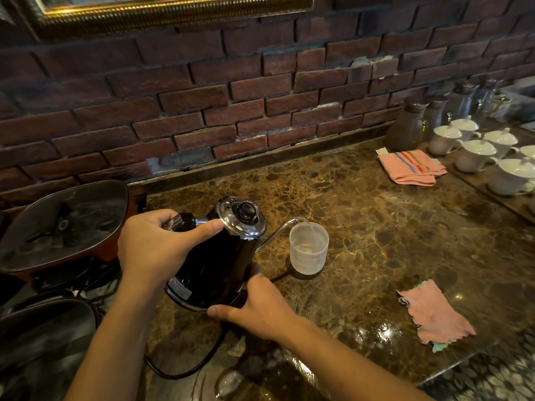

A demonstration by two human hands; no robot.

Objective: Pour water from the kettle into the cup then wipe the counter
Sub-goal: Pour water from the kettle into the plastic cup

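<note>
A black gooseneck kettle (215,264) with a chrome lid is tilted to the right above the brown marble counter (390,227). Its thin spout reaches over a translucent plastic cup (308,248), and a stream of water falls into the cup, which holds a little water. My left hand (156,244) grips the kettle's handle, thumb resting by the lid. My right hand (254,308) cups the kettle's lower body from the right. A pink cloth (434,312) lies flat on the counter to the right of the cup.
A folded pink striped towel (411,167) lies at the back right. White lidded cups (477,151) and glass jars (405,125) stand at the right. A lidded electric pan (60,224) sits at the left. A black cord (185,369) runs below the kettle. Wet patches shine near the front edge.
</note>
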